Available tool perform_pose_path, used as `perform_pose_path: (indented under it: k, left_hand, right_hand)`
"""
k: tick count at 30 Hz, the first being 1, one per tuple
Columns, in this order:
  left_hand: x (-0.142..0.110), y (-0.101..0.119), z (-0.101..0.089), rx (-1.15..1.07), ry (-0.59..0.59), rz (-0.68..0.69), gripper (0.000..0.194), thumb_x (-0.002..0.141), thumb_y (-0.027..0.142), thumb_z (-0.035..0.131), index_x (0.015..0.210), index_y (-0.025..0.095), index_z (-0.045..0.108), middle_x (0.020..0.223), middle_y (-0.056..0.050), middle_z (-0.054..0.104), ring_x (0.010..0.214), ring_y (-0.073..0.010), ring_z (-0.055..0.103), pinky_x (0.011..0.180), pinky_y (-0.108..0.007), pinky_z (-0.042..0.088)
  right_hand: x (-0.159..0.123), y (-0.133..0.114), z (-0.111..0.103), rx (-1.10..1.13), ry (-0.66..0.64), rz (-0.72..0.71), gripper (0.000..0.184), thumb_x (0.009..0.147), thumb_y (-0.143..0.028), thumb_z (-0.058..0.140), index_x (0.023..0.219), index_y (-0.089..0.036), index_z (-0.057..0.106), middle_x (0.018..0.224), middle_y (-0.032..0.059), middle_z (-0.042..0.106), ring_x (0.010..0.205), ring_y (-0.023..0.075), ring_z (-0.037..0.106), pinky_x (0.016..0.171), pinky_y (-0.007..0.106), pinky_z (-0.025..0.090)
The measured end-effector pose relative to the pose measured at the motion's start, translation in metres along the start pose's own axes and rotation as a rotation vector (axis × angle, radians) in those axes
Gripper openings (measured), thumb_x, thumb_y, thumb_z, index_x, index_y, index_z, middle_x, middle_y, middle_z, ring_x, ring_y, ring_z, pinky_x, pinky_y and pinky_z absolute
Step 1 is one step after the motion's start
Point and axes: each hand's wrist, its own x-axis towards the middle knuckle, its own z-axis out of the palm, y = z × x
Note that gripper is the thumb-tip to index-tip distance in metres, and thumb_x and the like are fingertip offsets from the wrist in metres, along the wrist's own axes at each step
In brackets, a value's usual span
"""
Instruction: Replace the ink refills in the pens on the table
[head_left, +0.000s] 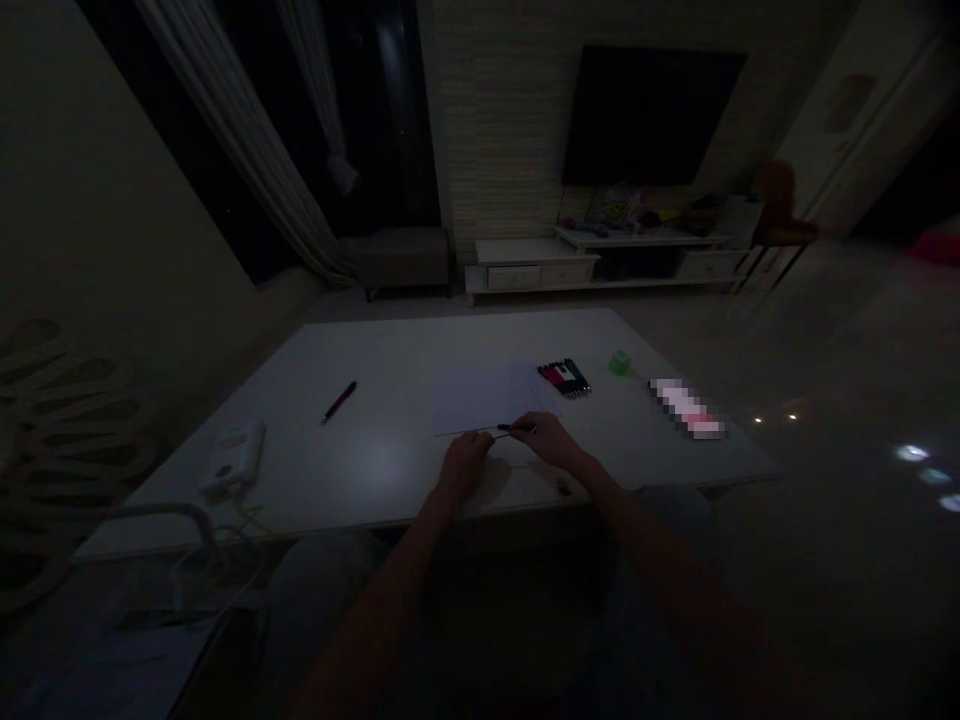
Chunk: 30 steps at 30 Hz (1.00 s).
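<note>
Grip: right hand [551, 440] pinches a dark pen [516, 429] narrowly; left hand [463, 465] curled, its grip impossible to tell.
Pen place: at the near edge of the paper sheet [480, 398].
Risk: dim light could hide a slip, letting the pen roll off the white table [375, 350].
Container: pen pack [564, 378], far right of the sheet, holds coloured pens.

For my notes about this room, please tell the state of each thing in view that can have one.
Sheet of paper, lying flat
Left hand, at the paper's near edge
Right hand, holding a dark pen
Row of pens, lying side by side
Dark red pen, lying alone
Wall television, screen dark
</note>
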Motion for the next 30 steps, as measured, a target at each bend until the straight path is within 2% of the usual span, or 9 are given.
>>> perform_pose_path:
  k: [11,16,21,23,26,27,29,30]
  left_hand:
    - [0.004,0.003,-0.009,-0.030,-0.022,0.046,0.016,0.089,0.020,0.040,0.087,0.017,0.056,0.085,-0.005,0.058,0.079,-0.0162,0.053,0.071,-0.028,0.039]
    - [0.010,0.005,-0.023,-0.101,-0.064,0.103,0.018,0.090,0.022,0.037,0.088,0.019,0.054,0.082,-0.005,0.059,0.075,-0.0157,0.054,0.069,-0.028,0.040]
    - [0.017,-0.010,-0.041,-0.261,-0.061,0.109,0.020,0.091,0.025,0.035,0.087,0.020,0.053,0.082,-0.003,0.057,0.076,-0.0149,0.054,0.069,-0.027,0.041]
    - [0.021,-0.017,-0.043,-0.340,-0.058,0.070,0.020,0.091,0.026,0.035,0.084,0.019,0.052,0.080,-0.002,0.057,0.074,-0.0142,0.053,0.067,-0.026,0.041]
    - [0.023,-0.022,-0.040,-0.467,-0.011,-0.058,0.022,0.090,0.029,0.035,0.079,0.019,0.051,0.075,0.000,0.057,0.068,-0.0124,0.052,0.064,-0.024,0.040]
    - [0.023,-0.022,-0.038,-0.498,0.011,-0.103,0.022,0.090,0.029,0.035,0.079,0.019,0.051,0.072,0.001,0.056,0.067,-0.0122,0.051,0.063,-0.024,0.040]
    - [0.021,-0.020,-0.034,-0.551,0.036,-0.173,0.022,0.089,0.030,0.036,0.079,0.019,0.052,0.070,0.001,0.055,0.065,-0.0122,0.051,0.063,-0.024,0.040]
    - [0.019,-0.018,-0.033,-0.577,0.037,-0.196,0.022,0.089,0.031,0.036,0.079,0.019,0.052,0.070,0.001,0.055,0.066,-0.0122,0.051,0.063,-0.024,0.040]
  right_hand:
    - [-0.003,-0.013,-0.002,0.017,-0.045,-0.008,0.014,0.075,-0.024,0.060,0.081,-0.016,0.070,0.080,0.0055,0.069,0.073,0.0149,0.061,0.068,0.026,0.044]
    - [0.000,-0.022,-0.002,0.118,-0.074,-0.032,0.020,0.074,-0.023,0.062,0.092,-0.018,0.068,0.079,0.0034,0.067,0.068,0.0129,0.060,0.066,0.025,0.046]
    - [0.017,-0.032,0.001,0.226,-0.088,-0.045,0.019,0.075,-0.029,0.061,0.089,-0.018,0.066,0.076,0.0020,0.066,0.069,0.0124,0.059,0.066,0.025,0.047]
    - [0.023,-0.032,0.002,0.271,-0.116,-0.042,0.026,0.072,-0.029,0.065,0.095,-0.019,0.064,0.075,0.0012,0.065,0.069,0.0122,0.059,0.065,0.024,0.047]
    - [0.025,-0.020,-0.005,0.263,-0.214,-0.038,0.055,0.061,-0.023,0.073,0.113,-0.022,0.055,0.082,0.0009,0.065,0.071,0.0124,0.060,0.063,0.023,0.046]
    - [0.024,-0.013,-0.010,0.193,-0.210,-0.023,0.050,0.062,-0.022,0.072,0.110,-0.021,0.057,0.082,0.0014,0.064,0.072,0.0129,0.059,0.063,0.024,0.046]
    - [0.021,0.005,-0.019,0.001,-0.119,0.026,0.027,0.066,-0.021,0.069,0.092,-0.018,0.064,0.078,0.0027,0.062,0.069,0.0130,0.057,0.064,0.025,0.044]
    - [0.020,0.015,-0.022,-0.086,-0.077,0.046,0.021,0.068,-0.022,0.068,0.087,-0.017,0.065,0.076,0.0031,0.061,0.067,0.0131,0.056,0.064,0.026,0.043]
